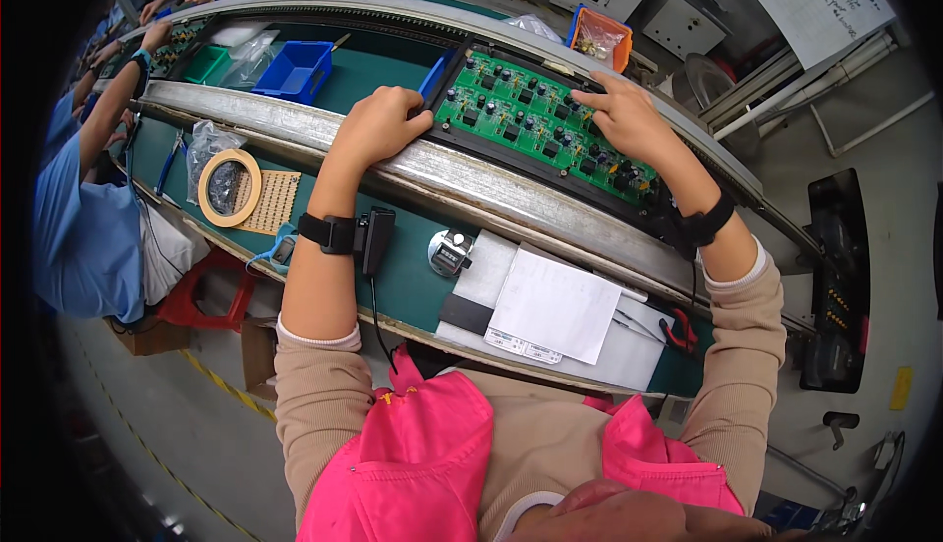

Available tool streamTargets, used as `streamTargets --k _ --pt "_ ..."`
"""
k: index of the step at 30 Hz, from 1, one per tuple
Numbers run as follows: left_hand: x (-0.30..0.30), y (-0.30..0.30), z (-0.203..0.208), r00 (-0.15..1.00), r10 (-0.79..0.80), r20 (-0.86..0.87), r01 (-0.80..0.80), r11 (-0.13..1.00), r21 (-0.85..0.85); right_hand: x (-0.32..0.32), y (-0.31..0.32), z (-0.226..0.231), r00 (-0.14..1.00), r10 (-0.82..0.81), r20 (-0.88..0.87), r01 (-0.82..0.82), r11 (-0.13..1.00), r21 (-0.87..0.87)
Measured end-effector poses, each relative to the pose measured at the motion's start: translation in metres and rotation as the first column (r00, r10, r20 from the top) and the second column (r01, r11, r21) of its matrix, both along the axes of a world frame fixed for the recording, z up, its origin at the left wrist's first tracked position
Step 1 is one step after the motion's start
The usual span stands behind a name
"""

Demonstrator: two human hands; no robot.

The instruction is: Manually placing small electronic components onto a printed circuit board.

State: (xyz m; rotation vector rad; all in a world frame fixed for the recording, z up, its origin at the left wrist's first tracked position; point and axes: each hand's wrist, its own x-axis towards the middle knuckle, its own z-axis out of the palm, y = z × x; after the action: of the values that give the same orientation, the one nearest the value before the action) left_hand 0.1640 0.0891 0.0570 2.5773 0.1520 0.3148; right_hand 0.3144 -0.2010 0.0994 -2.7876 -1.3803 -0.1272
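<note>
A green circuit board (pixel 530 124) studded with dark components lies in a black carrier frame (pixel 511 161) on the conveyor line. My left hand (pixel 378 124) is curled, resting against the near-left edge of the frame. My right hand (pixel 629 119) lies flat with spread fingers on the board's right part, fingertips touching components. Both wrists carry black straps; a black device (pixel 376 237) hangs from the left one with a cord.
A metal rail (pixel 462 176) runs along the green bench. On the bench: white paper sheets (pixel 555 306), a hand counter (pixel 449 252), a tape roll (pixel 229 186), red cutters (pixel 680 331). Blue bin (pixel 295 68) and orange bin (pixel 599 36) behind. A co-worker in blue (pixel 83 218) stands left.
</note>
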Motion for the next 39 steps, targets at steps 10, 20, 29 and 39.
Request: streamTargets --k 10,20,29,39 --pt "0.002 0.001 0.000 1.000 -0.011 0.003 0.011 1.000 0.006 0.004 0.014 -0.006 0.996 -0.084 -0.032 0.081 0.994 -0.071" --pt "0.000 0.001 0.000 1.000 -0.003 -0.011 0.003 1.000 0.012 -0.007 0.005 -0.010 0.998 -0.027 0.055 0.030 0.999 -0.044" --pt "-0.001 -0.001 0.001 1.000 0.007 -0.020 -0.007 1.000 0.004 -0.011 0.008 -0.007 0.999 -0.044 -0.019 0.045 0.999 0.026" --pt "0.000 -0.001 0.005 0.996 0.021 -0.089 -0.022 1.000 -0.016 -0.041 -0.011 0.005 0.984 0.122 -0.132 -0.121 0.993 0.015"
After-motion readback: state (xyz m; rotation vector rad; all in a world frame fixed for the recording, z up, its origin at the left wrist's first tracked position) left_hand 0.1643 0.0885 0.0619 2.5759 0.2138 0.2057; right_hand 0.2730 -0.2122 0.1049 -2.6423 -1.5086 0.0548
